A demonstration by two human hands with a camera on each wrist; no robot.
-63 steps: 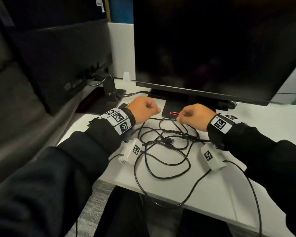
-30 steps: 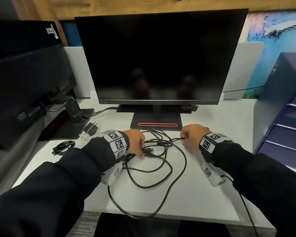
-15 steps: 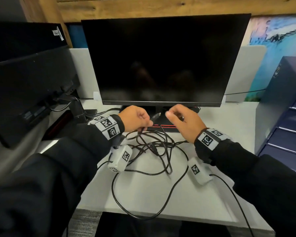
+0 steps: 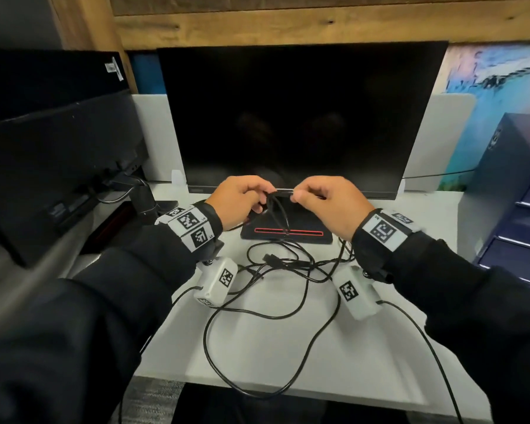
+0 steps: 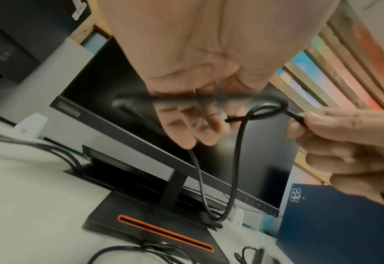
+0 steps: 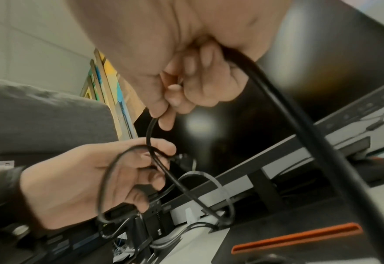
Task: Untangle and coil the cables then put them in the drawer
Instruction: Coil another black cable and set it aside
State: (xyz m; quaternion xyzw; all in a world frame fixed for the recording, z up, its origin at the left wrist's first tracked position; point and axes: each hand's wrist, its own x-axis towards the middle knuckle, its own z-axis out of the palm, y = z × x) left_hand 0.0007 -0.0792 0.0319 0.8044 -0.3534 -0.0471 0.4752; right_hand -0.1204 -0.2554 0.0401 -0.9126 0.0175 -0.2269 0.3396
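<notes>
**Inspector A:** At the time of inspection both hands were raised above the surface, in front of the monitor. The left hand had its fingers curled round a black cable, with a small loop of it gathered at the fingertips. The right hand pinched the same cable between thumb and forefinger, just beside the left.

**Inspector B:** And the axis of the held section?

**Inspector A:** It ran short and roughly level from one hand to the other. From the left hand two strands hung down in a narrow loop toward the monitor base.

**Inspector B:** The remainder?

**Inspector A:** A tangle of cables lay on the surface below and nearer the body than both hands. The drawer unit stood beyond the right hand, so that hand was judged the nearer for stowing. Coiling appeared barely begun; the next wrap would likely feed slack from the right hand toward the left.
</notes>
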